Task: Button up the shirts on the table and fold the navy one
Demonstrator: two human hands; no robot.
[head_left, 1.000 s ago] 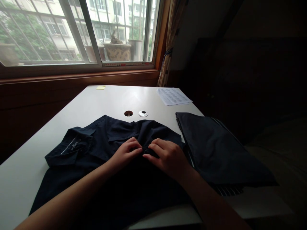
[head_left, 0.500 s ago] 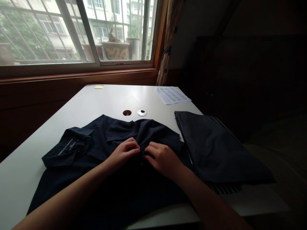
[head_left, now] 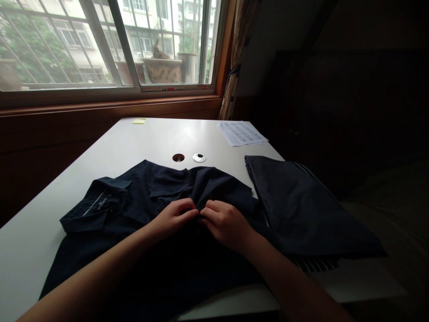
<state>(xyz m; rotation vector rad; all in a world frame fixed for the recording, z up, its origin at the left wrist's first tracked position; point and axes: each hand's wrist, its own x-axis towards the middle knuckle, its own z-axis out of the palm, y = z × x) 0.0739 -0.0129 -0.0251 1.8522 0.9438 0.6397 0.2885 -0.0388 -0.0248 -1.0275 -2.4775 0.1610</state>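
Observation:
A dark navy collared shirt [head_left: 134, 188] lies spread over the near part of the table, its collar to the left with a label inside. At the middle of the shirt's front, my left hand [head_left: 176, 214] pinches the cloth between thumb and fingers. My right hand [head_left: 226, 221] pinches it too, fingertips nearly touching those of the left. Whether a button sits between the fingertips is hidden. Right of the shirt lies a folded dark garment [head_left: 301, 205], with a striped part showing under its near edge.
The white table [head_left: 97, 152] has an open cable hole [head_left: 178, 158] and a round metal cover [head_left: 199, 158]. Printed sheets [head_left: 243, 133] lie at the back right, a yellow sticky note [head_left: 138, 121] at the back left. Behind stands a barred window [head_left: 100, 44] with a curtain [head_left: 231, 67].
The fingertips of both hands have come slightly closer together on the shirt front. The view has shifted a little; the shirt and the folded garment lie as before.

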